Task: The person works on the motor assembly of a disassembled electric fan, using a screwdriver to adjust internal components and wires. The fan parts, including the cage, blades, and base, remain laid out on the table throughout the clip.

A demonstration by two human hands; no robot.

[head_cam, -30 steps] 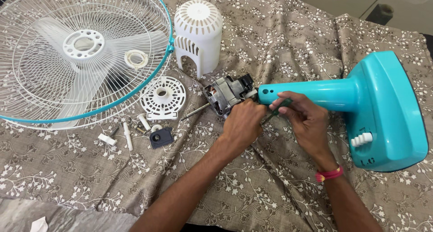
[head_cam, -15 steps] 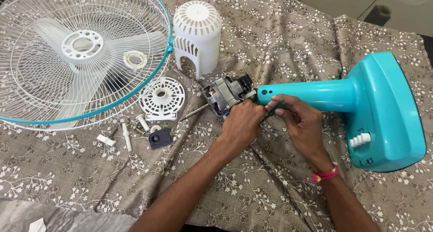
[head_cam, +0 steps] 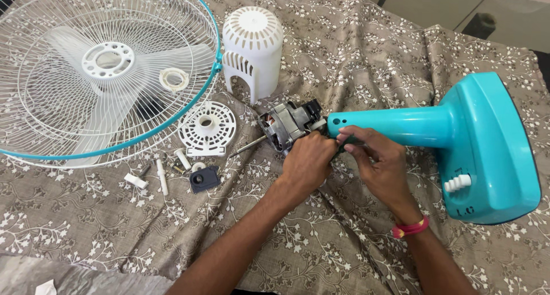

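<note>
- While your left hand (head_cam: 306, 163) gripped the motor (head_cam: 286, 124), your right hand (head_cam: 375, 160) pinched at the turquoise stand (head_cam: 395, 126) neck.
- Small screws (head_cam: 172, 167) lay loose nearby; the motor could have slipped.

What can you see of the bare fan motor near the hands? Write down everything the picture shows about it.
The fan motor lies on its side on the patterned cloth, uncovered, at the end of the turquoise stand's neck. It looks like grey metal with a dark block at the back, and a thin shaft pokes out toward the white round grille piece. The left hand grips beside it; the right hand is at the joint.
</note>
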